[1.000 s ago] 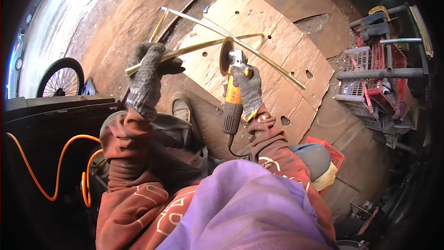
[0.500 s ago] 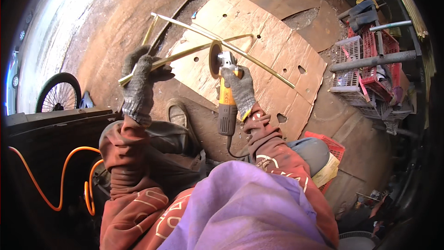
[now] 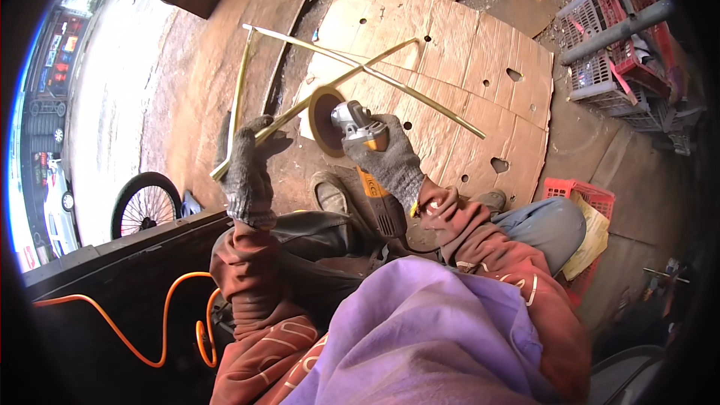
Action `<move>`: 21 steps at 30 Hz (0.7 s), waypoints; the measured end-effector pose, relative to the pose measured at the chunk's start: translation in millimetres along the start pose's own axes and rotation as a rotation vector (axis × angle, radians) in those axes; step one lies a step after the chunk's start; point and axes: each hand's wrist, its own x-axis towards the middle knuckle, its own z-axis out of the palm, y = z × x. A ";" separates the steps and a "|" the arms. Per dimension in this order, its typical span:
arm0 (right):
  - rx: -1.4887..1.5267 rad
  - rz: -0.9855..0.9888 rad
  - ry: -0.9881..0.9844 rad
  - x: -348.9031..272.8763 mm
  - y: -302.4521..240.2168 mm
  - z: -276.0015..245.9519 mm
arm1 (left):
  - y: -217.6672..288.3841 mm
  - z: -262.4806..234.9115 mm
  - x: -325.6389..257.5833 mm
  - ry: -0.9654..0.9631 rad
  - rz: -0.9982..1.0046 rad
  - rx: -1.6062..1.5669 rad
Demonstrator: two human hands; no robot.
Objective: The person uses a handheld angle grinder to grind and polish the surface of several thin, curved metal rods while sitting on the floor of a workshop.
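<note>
My left hand (image 3: 247, 169), in a grey knit glove, grips a brass-coloured metal frame (image 3: 352, 75) made of thin bent bars, held above the ground. My right hand (image 3: 386, 157), also gloved, holds an angle grinder (image 3: 352, 124) with a yellow and black body. Its round disc (image 3: 326, 120) sits against one bar of the frame, just right of my left hand. The grinder's rear body is hidden behind my right wrist.
A sheet of holed cardboard (image 3: 465, 67) lies on the dirt floor under the frame. Plastic crates (image 3: 607, 67) and pipes stand at the upper right, a red crate (image 3: 585, 195) by my right knee. A bicycle wheel (image 3: 146, 202) and an orange cable (image 3: 150, 322) are at left.
The grinder's disc has moved up to the frame's bar near my left hand. The view has shifted closer and tilted, and both hands sit lower in the picture.
</note>
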 end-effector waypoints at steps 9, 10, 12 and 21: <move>-0.026 0.124 0.028 19.8 1.7 -18.5 | 1.9 -2.7 -0.3 -0.048 0.013 0.050; -0.081 0.097 0.060 23.1 4.4 -19.5 | 1.3 -3.4 0.0 -0.046 0.009 0.051; -0.001 0.122 0.067 26.0 6.4 -20.9 | -1.2 -6.5 0.7 -0.049 0.006 0.052; 0.090 0.198 0.105 37.9 -1.4 -32.0 | -2.7 -5.7 0.7 -0.101 0.042 0.103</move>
